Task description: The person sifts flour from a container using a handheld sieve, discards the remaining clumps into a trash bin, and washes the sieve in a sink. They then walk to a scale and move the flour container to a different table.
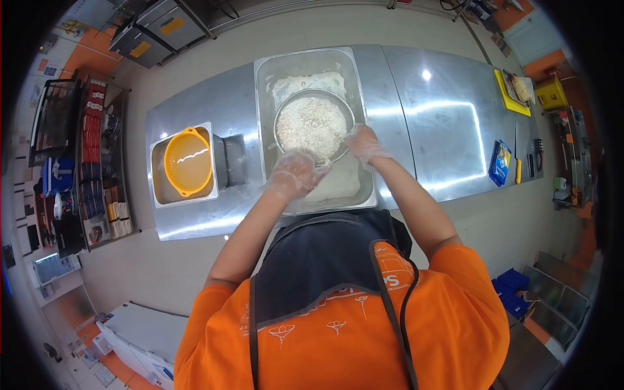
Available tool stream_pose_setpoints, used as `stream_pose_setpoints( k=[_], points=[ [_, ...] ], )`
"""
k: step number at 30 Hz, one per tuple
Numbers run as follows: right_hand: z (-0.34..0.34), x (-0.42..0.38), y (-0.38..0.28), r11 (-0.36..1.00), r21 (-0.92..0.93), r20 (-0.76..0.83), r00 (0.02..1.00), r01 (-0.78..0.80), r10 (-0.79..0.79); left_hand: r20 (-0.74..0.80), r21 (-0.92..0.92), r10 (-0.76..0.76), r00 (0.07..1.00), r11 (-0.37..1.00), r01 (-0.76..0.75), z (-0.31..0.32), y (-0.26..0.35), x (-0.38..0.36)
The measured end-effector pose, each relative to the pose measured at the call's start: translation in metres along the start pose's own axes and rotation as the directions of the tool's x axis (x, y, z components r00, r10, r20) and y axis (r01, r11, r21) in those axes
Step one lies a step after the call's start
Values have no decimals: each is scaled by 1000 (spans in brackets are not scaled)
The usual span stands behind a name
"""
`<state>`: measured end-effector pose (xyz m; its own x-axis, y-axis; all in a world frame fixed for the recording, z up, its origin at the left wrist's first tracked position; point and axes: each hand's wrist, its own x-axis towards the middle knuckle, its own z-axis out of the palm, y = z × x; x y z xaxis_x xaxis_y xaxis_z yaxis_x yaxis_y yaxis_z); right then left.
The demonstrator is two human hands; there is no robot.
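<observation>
A round metal sieve (351, 117) sits inside a deep steel tray (260, 97), filled with pale, flour-coated pieces (312, 125) too small to name. Loose white flour (318, 81) lies in the tray beyond the sieve. In a clear plastic glove, my left hand (296, 174) is closed at the sieve's near-left rim. My right hand (366, 144), gloved too, grips the rim on the right side. The fingertips of both hands are partly hidden by the gloves and the rim.
On the left of the steel table (448, 140), a yellow colander (188, 162) rests in a smaller metal pan (156, 179). To the right lie a blue packet (500, 163), a yellow-handled knife (518, 170) and a yellow board (509, 94) with a bagged item (522, 89) on it.
</observation>
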<state>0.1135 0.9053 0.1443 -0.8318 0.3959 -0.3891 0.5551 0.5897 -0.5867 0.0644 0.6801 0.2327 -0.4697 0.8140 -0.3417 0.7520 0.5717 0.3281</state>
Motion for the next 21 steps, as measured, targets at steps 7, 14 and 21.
stream_pose_setpoints(
  k=[7, 14, 21],
  points=[
    [2, -24, -10, 999, -49, 202, 979, -11, 21, -185, -52, -12, 983, 999, 3, 56, -24, 31],
    [3, -16, -2, 995, 38, 101, 991, -93, 88, -103, 25, 102, 989, 995, -100, 26, -8, 25],
    [-4, -2, 16, 999, -51, 162, 987, 20, -11, -421, 167, -155, 894, 955, 245, 56, -21, 27]
  ],
)
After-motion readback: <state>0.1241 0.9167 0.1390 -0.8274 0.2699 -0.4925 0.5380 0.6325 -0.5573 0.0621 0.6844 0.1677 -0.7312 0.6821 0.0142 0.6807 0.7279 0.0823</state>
